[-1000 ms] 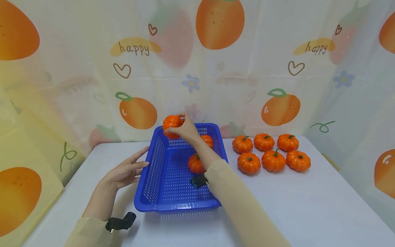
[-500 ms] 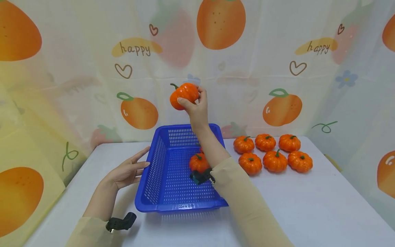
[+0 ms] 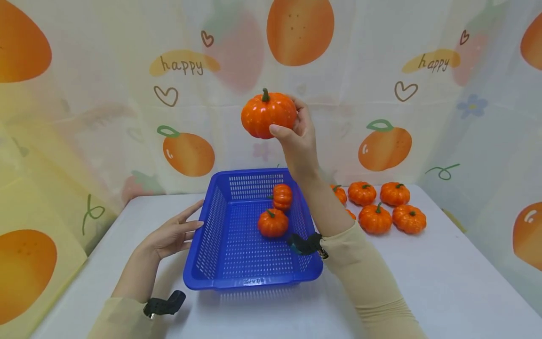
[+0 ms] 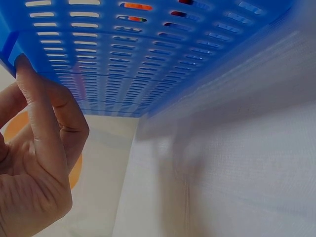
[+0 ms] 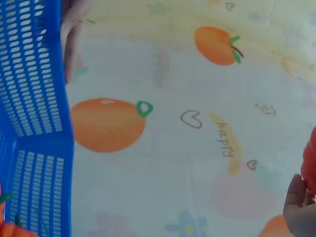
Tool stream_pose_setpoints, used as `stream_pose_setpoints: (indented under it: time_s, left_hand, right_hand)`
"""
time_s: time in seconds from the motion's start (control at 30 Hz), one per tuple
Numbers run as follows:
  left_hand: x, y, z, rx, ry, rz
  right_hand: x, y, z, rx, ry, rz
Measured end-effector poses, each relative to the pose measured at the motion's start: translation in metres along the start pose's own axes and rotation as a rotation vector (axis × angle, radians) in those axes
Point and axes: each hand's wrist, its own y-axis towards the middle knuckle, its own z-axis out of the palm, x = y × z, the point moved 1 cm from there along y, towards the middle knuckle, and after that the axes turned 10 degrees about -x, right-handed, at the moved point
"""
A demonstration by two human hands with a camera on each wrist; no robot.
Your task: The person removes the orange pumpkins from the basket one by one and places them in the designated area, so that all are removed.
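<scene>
One relaxed left hand (image 3: 171, 234) touches a basket (image 3: 224, 284); right hand (image 3: 299, 147) grips pumpkin (image 3: 263, 116).

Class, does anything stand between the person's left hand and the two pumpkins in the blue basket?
Yes: the left wall of the blue basket. The left hand is outside it; the nearer pumpkin and farther pumpkin lie inside. Above that wall, nothing visible blocks the way.
</scene>
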Motion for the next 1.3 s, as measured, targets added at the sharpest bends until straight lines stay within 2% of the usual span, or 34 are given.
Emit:
stream_pose_setpoints:
  time_s: [0.23,0.57,0.77,1.1,1.2,1.3]
  left_hand:
    - [0.0,-0.001,0.0,-0.003,0.007,0.011]
    - [0.0,0.003,0.0,0.007,-0.003,0.005]
    - [0.002,0.004,-0.001,0.0,0.006,0.004]
    - [0.001,-0.001,0.001,-0.03,0.018,0.006]
    - [0.001,-0.002,0.001,-0.029,0.01,0.005]
    - [0.0,-0.001,0.001,-0.018,-0.001,0.007]
  right_hand:
    - [0.02,-0.01,-0.037,0.102,-0.023,0.058]
    - [0.036,-0.006,-0.106,0.126,-0.082,0.18]
    - [0.042,-0.008,-0.147,0.222,-0.143,0.244]
    - [0.037,-0.028,-0.216,0.396,-0.276,0.42]
    - [0.035,-0.033,-0.231,0.462,-0.313,0.473]
    - [0.033,-0.038,-0.244,0.535,-0.398,0.495]
